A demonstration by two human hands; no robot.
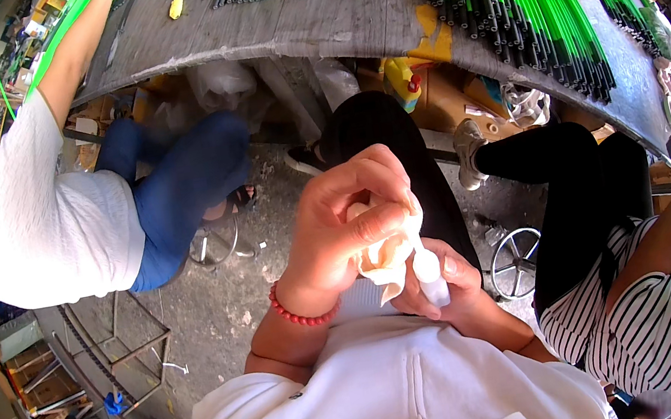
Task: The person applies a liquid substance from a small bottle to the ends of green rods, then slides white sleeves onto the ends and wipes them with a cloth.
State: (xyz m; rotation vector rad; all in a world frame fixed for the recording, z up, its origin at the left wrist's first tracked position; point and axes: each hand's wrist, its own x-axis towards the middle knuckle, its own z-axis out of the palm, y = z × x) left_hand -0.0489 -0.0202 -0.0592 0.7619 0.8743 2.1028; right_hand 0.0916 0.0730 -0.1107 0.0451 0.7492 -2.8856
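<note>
In front of my white top, my left hand is closed, thumb and fingers pinched together around a crumpled cream-coloured cloth-like piece. A red bead bracelet circles that wrist. Just to the right and a little lower, my right hand grips a small white squeeze bottle with a narrow tip. The bottle stands nearly upright, its tip close beneath my left fingertips. Bright glare hides whether the tip touches them or the cloth-like piece.
Bright green rods with black ends lie fanned on the grey table, beside a small yellow lump. A yellow bottle stands under it. People sit on both sides: a white sleeve at left, a striped shirt at right.
</note>
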